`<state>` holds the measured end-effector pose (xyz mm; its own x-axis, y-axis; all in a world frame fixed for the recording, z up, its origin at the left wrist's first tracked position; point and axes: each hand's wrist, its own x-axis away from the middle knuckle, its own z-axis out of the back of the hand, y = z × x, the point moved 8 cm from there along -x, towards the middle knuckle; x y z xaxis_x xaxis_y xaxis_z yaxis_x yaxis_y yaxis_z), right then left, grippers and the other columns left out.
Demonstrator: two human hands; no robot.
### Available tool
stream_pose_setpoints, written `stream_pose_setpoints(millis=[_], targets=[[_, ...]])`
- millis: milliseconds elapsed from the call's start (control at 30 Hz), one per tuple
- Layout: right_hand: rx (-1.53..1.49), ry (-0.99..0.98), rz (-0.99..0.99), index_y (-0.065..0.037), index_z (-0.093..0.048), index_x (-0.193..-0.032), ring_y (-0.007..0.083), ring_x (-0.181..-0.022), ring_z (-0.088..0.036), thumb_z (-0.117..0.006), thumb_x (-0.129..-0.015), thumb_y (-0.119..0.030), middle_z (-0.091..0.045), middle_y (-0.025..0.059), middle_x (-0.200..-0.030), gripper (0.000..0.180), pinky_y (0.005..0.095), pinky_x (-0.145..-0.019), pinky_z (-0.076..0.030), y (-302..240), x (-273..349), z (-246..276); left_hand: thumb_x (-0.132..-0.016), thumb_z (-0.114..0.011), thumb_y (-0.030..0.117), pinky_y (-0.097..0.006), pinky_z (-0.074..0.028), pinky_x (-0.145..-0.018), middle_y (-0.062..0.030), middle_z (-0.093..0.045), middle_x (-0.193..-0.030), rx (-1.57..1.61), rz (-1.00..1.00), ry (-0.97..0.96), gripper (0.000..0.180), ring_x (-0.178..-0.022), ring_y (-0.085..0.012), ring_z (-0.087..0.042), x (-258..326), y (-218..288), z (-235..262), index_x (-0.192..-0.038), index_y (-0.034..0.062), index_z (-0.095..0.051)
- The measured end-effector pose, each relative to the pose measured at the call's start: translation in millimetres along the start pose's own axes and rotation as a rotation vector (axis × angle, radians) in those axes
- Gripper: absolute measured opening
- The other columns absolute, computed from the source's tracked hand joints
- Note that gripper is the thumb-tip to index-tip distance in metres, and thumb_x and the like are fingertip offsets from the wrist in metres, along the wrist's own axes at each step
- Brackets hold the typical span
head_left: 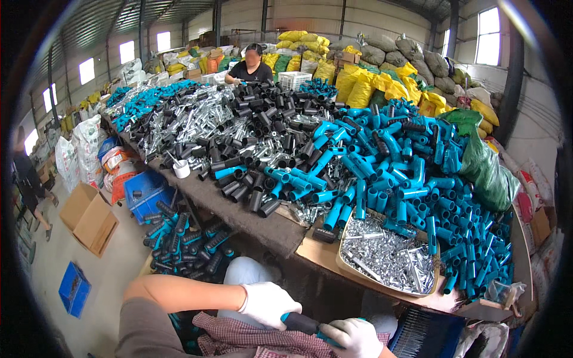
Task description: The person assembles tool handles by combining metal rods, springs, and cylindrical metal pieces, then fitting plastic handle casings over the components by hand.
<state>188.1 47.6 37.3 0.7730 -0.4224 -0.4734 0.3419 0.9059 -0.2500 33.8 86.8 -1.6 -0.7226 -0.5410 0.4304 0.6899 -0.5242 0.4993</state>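
Note:
Both of my hands wear white gloves and are low in the view, over my lap. My left hand is closed round one end of a teal-and-black handle. The fingers of my right hand wrap its other end, where a bit of teal shows beneath them. The black middle of the handle lies bare between the gloves. Beyond my hands, a shallow tray of small shiny metal parts sits at the table's near edge. Teal tubular handles are heaped around it.
Black sleeves and metal pieces cover the long table. Black-gripped teal handles are piled at my left. A blue crate and cardboard box stand on the floor. A person works across the table.

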Motion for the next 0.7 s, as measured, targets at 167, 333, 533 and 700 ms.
stream_pose_setpoints(millis=[167, 333, 533, 700], targets=[[0.092, 0.006, 0.109, -0.006, -0.063, -0.112, 0.0259, -0.064, -0.056, -0.059, -0.076, -0.012, -0.058, 0.0096, -0.082, 0.037, 0.0399, -0.058, -0.046, -15, -2, 12, -0.076, -0.072, 0.035, -0.042, -0.049, -0.071, -0.0187, -0.066, -0.087, 0.264, -0.167, -0.083, 0.043, -0.077, -0.0342, -0.063, -7, -1, -21, -0.104, 0.0029, -0.061], [0.054, -0.041, 0.118, -0.005, -0.062, -0.115, 0.0237, -0.067, -0.059, -0.057, -0.082, -0.012, -0.062, 0.0093, -0.089, 0.034, 0.0373, -0.062, -0.047, -12, 9, 2, -0.075, -0.072, 0.033, -0.043, -0.049, -0.069, -0.0182, -0.066, -0.085, 0.217, -0.197, -0.081, 0.043, -0.075, -0.0345, -0.062, -8, 5, -20, -0.101, 0.0021, -0.06], [-1.245, -0.109, -0.926, 0.002, -0.055, -0.132, 0.0247, -0.083, -0.067, -0.066, -0.089, -0.033, -0.068, 0.0151, -0.103, 0.056, 0.0349, -0.078, -0.056, 52, 40, -38, -0.079, -0.062, 0.025, -0.045, -0.053, -0.064, -0.0135, -0.065, -0.076, -0.304, -0.055, 0.293, 0.026, -0.073, -0.033, -0.067, 3, 22, 32, -0.096, 0.0055, -0.057], [-1.233, 0.505, -1.082, 0.008, -0.049, -0.133, 0.0281, -0.106, -0.063, -0.056, -0.094, -0.043, -0.062, 0.0219, -0.119, 0.065, 0.0392, -0.096, -0.049, 71, 15, 5, -0.081, -0.061, 0.025, -0.045, -0.054, -0.061, -0.0133, -0.065, -0.076, -0.332, -0.001, 0.531, 0.025, -0.07, -0.0344, -0.067, 4, -5, 43, -0.098, 0.0068, -0.056]])
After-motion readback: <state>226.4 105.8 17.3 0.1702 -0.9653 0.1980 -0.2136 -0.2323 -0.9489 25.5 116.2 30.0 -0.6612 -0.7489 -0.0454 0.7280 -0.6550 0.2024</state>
